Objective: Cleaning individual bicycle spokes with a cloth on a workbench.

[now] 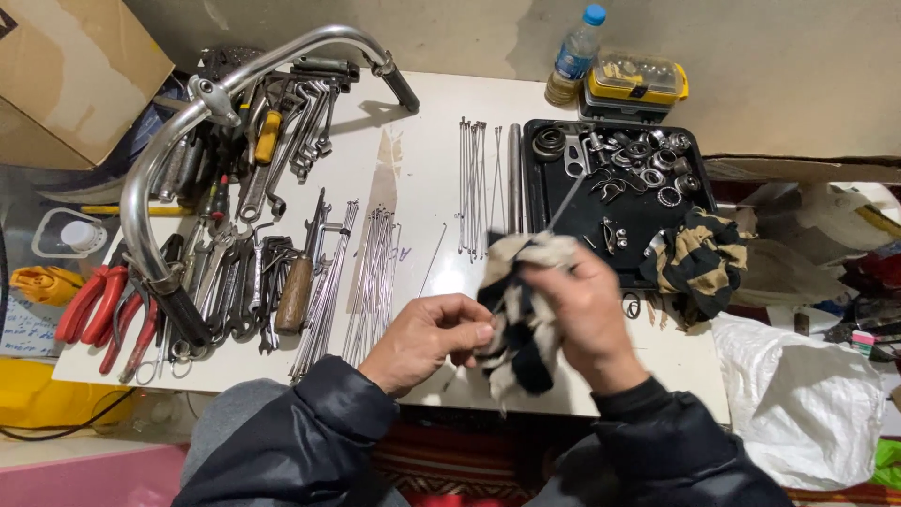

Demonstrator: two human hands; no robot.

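My right hand grips a black-and-cream striped rag wrapped around a thin metal spoke whose far end sticks out toward the black tray. My left hand pinches the near end of the spoke at the rag's left edge. Both hands hover over the front of the white table. Bundles of loose spokes lie just left of the hands, and more spokes lie farther back.
A black tray holds metal rings and small parts, with another striped rag at its right. Wrenches, pliers, a wooden-handled tool and a chrome handlebar fill the left. A water bottle, yellow parts box behind.
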